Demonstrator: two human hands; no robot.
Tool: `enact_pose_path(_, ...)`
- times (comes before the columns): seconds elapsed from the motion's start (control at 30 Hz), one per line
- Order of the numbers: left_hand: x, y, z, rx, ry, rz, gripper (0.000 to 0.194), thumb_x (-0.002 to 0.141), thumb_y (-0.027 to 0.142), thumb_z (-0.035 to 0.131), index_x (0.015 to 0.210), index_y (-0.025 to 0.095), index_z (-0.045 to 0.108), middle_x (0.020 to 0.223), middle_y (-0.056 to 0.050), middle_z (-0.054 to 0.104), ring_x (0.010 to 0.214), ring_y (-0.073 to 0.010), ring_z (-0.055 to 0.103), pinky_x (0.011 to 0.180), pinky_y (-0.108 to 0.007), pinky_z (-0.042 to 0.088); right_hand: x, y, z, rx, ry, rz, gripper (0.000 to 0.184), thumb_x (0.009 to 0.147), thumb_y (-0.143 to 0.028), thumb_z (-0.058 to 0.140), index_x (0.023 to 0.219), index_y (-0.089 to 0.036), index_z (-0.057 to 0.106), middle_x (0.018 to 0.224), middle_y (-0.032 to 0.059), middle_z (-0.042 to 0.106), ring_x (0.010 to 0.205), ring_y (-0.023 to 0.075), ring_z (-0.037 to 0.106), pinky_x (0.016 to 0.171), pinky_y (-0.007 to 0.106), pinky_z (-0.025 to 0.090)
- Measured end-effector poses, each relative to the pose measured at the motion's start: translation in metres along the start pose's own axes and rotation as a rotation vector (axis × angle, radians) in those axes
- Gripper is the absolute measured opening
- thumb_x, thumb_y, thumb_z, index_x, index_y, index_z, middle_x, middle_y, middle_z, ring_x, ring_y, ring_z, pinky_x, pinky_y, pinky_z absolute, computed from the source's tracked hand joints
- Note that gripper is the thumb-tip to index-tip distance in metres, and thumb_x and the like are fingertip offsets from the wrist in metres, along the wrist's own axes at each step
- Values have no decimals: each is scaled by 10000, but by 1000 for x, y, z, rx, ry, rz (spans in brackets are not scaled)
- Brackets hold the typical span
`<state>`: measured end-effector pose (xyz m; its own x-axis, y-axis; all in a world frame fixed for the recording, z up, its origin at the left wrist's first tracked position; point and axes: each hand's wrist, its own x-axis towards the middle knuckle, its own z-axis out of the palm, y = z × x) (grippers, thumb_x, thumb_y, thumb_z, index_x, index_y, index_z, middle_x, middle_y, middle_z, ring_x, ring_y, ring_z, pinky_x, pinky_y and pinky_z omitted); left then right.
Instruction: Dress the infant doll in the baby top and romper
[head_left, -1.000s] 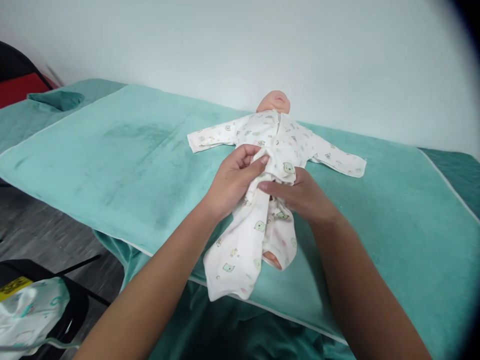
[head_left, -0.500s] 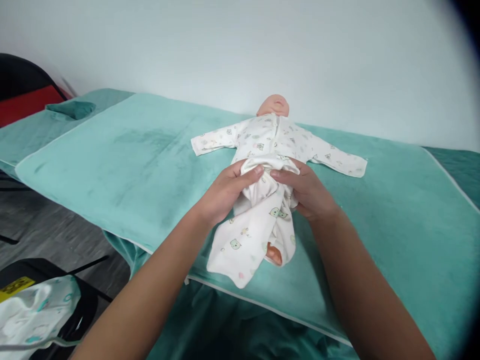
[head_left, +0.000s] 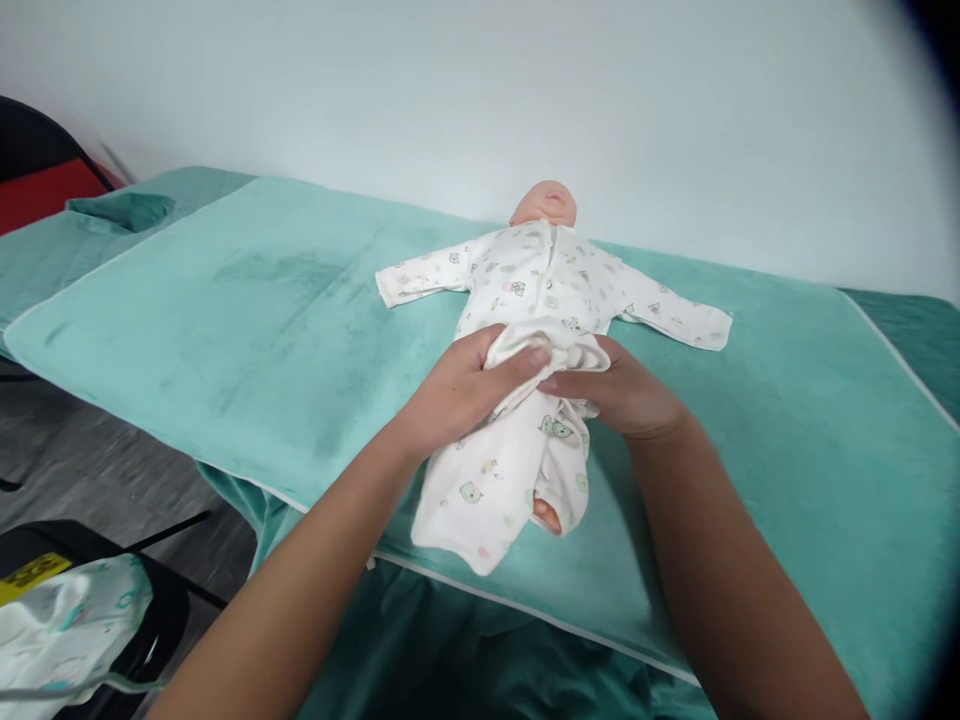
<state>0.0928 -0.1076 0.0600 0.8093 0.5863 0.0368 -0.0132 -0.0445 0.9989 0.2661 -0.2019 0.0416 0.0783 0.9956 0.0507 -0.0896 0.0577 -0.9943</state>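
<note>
A baby doll lies on its back on a green padded cover, its head toward the wall. It wears a white long-sleeved top with small animal prints, the arms spread wide. White printed baby pants are bunched around its lower body. My left hand grips the bunched waistband from the left, thumb on top. From the right, my right hand holds the same waistband, thumb inward; its other fingers are mostly hidden. Part of the doll's foot shows at one leg opening; the other pant leg lies flat.
The green cover spreads over the table, its near edge hanging down as dark green cloth. A white wall stands behind. At the lower left, a black chair carries a printed white cloth.
Both hands have moved slightly down toward me with the waistband, and the thumbs now sit lower on it. The view has shifted a little.
</note>
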Motion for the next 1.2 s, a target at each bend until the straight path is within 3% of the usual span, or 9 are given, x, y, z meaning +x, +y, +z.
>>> enact_pose_path(0.17, -11, 6, -1, -37, -131, -62, 343, 760, 437, 765, 955, 167, 683, 920, -45, 714, 831, -213, 659, 722, -311, 492, 3, 5, 1, 75, 38, 4, 295, 781, -376, 789, 1008, -199, 726, 917, 55, 736, 820, 231, 700, 670, 327, 569)
enact_pose_path(0.3, -11, -3, 1, -299, -54, -79, 365, 790, 432, 745, 1037, 176, 665, 920, -61, 723, 828, -224, 682, 724, -330, 520, 3, 1, 2, 50, -10, -8, 399, 787, -414, 780, 1128, -221, 703, 976, 57, 733, 894, 242, 690, 713, 337, 568)
enact_pose_path(0.4, -9, -7, 4, -431, -9, -51, 342, 810, 406, 737, 1057, 187, 649, 955, -64, 729, 853, -227, 695, 738, -330, 535, 1, -5, 0, -9, -131, 17, 501, 726, -360, 836, 1185, -231, 681, 1057, 44, 728, 976, 249, 676, 767, 333, 558)
enact_pose_path(0.53, -7, -9, 5, -482, 12, -38, 312, 821, 378, 736, 1053, 191, 643, 985, -64, 732, 884, -232, 701, 750, -329, 541, -1, -11, -1, -134, -223, 133, 389, 721, -294, 838, 1079, -196, 720, 1056, 48, 739, 987, 254, 677, 804, 343, 549)
enact_pose_path(0.7, -5, -9, 6, -524, 5, -53, 351, 826, 402, 724, 1091, 188, 641, 1007, -73, 734, 908, -246, 702, 772, -349, 548, 1, -5, 4, 25, -18, 119, 347, 726, -292, 817, 1046, -190, 730, 957, 48, 747, 911, 252, 702, 774, 355, 569)
enact_pose_path(0.8, -4, -9, 7, -502, -20, -64, 378, 825, 421, 723, 1118, 196, 643, 1011, -70, 736, 895, -242, 702, 772, -349, 545, 4, -1, 7, 116, 111, 115, 330, 690, -270, 823, 996, -181, 736, 883, 48, 739, 826, 251, 706, 696, 345, 576)
enact_pose_path(0.9, -4, -9, 7, -421, -14, -73, 393, 823, 443, 721, 1120, 196, 651, 996, -68, 736, 893, -232, 695, 768, -334, 536, 6, -2, 9, 158, 163, 118, 253, 689, -261, 822, 914, -187, 734, 811, 29, 723, 722, 214, 689, 612, 309, 559)
enact_pose_path(1.07, -6, -5, 1, -263, -59, -61, 432, 815, 458, 721, 1148, 189, 662, 1029, -80, 730, 946, -242, 681, 792, -342, 525, 6, -7, 12, 159, 144, 109, 188, 731, -293, 809, 862, -195, 718, 738, 5, 692, 646, 169, 657, 556, 269, 532)
enact_pose_path(1.2, -7, 0, -5, -89, -202, -55, 392, 755, 379, 786, 1094, 199, 709, 1074, -67, 726, 1008, -262, 667, 825, -349, 517, 4, -6, 12, 155, 113, 112, 194, 779, -339, 777, 920, -216, 729, 779, 18, 709, 666, 177, 663, 539, 271, 525)
